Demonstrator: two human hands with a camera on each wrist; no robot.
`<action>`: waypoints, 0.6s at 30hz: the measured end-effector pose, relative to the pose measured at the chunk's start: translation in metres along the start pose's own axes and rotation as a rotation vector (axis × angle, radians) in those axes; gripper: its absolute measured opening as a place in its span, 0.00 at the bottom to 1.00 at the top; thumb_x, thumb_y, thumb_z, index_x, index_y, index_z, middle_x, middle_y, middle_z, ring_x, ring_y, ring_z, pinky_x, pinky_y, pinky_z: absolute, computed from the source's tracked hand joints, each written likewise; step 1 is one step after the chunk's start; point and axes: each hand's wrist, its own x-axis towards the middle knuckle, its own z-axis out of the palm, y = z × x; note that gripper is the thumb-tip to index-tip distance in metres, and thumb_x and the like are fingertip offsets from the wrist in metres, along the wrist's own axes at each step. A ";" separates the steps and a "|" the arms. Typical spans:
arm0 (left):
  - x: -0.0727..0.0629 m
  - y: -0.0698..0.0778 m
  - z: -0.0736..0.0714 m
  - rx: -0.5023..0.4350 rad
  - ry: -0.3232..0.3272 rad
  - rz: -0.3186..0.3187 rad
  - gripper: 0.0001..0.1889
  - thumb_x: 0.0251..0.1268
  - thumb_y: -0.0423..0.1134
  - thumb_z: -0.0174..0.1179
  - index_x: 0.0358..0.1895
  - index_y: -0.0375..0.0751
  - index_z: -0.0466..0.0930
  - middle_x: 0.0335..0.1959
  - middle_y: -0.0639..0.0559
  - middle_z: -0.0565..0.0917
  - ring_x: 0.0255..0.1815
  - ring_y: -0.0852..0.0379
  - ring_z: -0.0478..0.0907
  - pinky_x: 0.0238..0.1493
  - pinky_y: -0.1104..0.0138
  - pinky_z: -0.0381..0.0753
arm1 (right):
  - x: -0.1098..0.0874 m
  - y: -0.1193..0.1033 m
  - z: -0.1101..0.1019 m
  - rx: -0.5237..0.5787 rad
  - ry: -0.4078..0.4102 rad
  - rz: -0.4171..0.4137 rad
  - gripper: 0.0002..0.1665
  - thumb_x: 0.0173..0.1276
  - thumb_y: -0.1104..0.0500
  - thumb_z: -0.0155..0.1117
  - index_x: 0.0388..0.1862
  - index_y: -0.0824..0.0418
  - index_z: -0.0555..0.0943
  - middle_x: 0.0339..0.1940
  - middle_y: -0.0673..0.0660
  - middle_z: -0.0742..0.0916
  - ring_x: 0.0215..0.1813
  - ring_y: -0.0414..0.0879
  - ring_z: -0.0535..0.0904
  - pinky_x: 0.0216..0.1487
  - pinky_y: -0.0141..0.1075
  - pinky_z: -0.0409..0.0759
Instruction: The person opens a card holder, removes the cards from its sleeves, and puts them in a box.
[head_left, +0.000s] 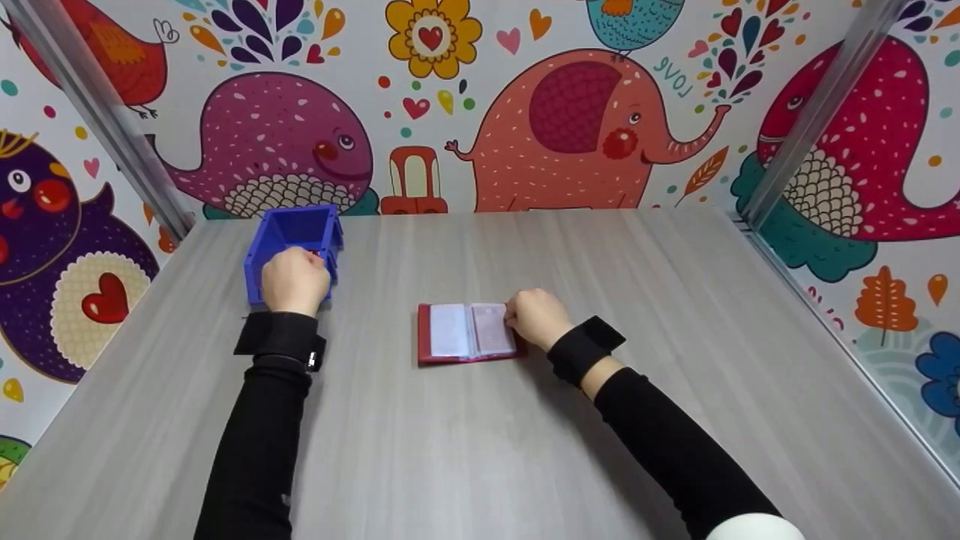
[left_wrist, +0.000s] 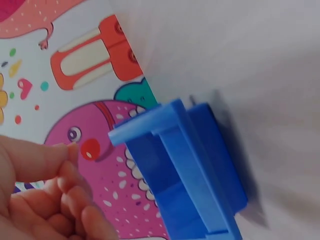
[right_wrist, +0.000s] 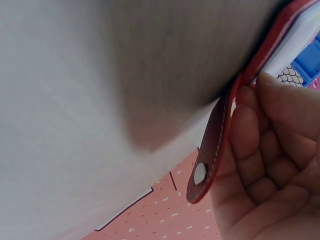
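A red card holder (head_left: 424,335) lies spread on the table, its clear sleeves (head_left: 448,330) showing. My right hand (head_left: 538,319) pinches its right edge between thumb and curled fingers. The right wrist view shows a red strap (right_wrist: 212,145) with a metal snap hanging beside those fingers. My left hand (head_left: 295,280) hovers over the front of a blue bin (head_left: 253,264). Its fingers are curled, with the thumb tip against the index finger (left_wrist: 70,172), and no object shows between them. A small red patch appears beside this hand in the head view.
The wood-grain table (head_left: 420,465) meets a patterned back wall (head_left: 442,180) with cartoon animals. Metal posts (head_left: 817,112) stand at the back corners. A white rounded object (head_left: 754,527) shows at the bottom edge, over the right sleeve.
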 end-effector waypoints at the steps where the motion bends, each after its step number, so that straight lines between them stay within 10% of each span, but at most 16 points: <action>1: -0.001 0.001 0.002 -0.006 -0.003 0.012 0.13 0.64 0.33 0.52 0.32 0.29 0.85 0.36 0.32 0.85 0.43 0.29 0.79 0.47 0.44 0.75 | 0.000 0.000 0.000 0.001 -0.001 0.001 0.02 0.58 0.69 0.72 0.28 0.65 0.89 0.33 0.59 0.89 0.39 0.56 0.85 0.44 0.46 0.81; 18: -0.033 0.036 0.038 -0.040 -0.133 0.207 0.08 0.62 0.32 0.59 0.33 0.31 0.86 0.35 0.37 0.86 0.40 0.34 0.82 0.45 0.47 0.77 | 0.000 0.002 0.001 -0.009 0.011 -0.008 0.03 0.57 0.69 0.72 0.27 0.63 0.89 0.32 0.58 0.89 0.37 0.55 0.85 0.41 0.47 0.81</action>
